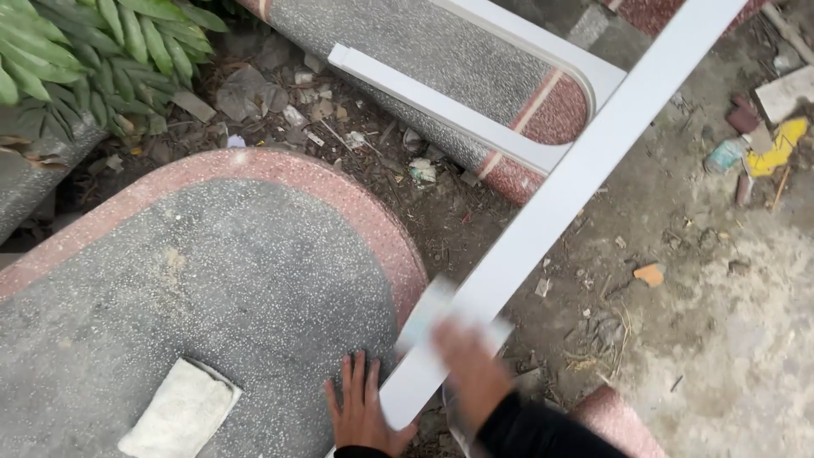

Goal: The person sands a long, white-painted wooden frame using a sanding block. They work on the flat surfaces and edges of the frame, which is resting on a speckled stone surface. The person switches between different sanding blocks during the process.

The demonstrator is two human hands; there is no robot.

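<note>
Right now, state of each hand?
Left hand: open, fingers spread flat on the stone table, beside the white board.
Right hand: motion-blurred over the board with a pale sheet; grip cannot be told.

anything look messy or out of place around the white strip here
Yes: litter and broken bits lie scattered on the dirt at upper right. The white strip overhangs the stone slab askew.

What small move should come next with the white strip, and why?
Probably another rubbing stroke further up the white strip: the right hand presses a pale pad on its lower end, blurred in motion, while the left hand lies flat on the stone slab beside it.
</note>
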